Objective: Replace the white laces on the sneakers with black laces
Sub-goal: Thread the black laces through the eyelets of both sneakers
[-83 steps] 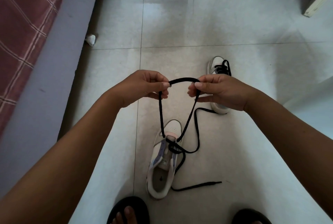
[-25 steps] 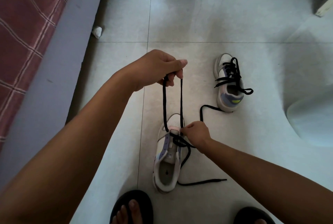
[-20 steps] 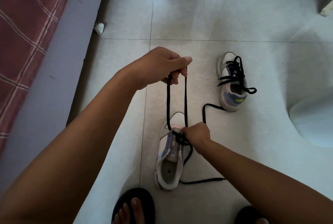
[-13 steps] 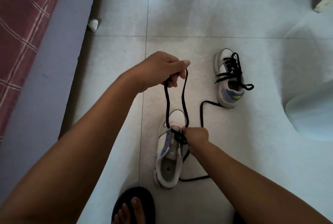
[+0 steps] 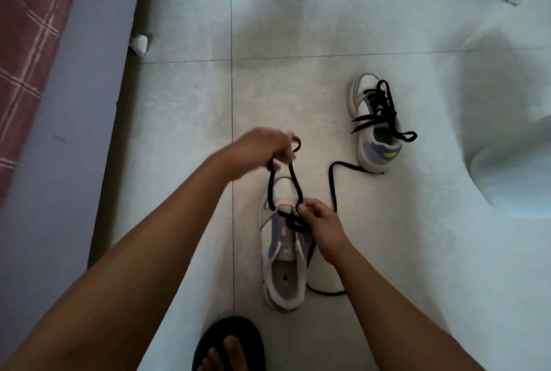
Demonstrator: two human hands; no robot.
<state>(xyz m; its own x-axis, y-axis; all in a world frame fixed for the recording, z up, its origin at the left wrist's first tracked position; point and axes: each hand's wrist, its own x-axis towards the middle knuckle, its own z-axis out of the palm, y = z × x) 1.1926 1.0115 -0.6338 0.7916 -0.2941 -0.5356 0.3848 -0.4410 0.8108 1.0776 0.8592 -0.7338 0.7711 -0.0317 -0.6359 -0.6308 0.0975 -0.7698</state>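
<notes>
**Black lace going into the near sneaker**

On the pale tiled floor point(image 5: 185, 120) lies the white-and-lilac near sneaker point(image 5: 283, 257). The left hand point(image 5: 262, 153) grips a raised loop of flat black lace point(image 5: 295, 182), probably for tension, while the right hand point(image 5: 320, 226) pinches it at the lowest eyelets. The far sneaker point(image 5: 377, 129) is already laced black.

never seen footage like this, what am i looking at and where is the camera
The camera sits on a person's head, looking down at their own arms; there is no machine. On the tiled floor lie two sneakers. The far sneaker is already laced in black. The near sneaker is being laced: the left hand holds up a loop of the black lace, blurred by motion, while the right hand pinches the lace at the eyelets. A foot in a black sandal shows at the bottom.
</notes>
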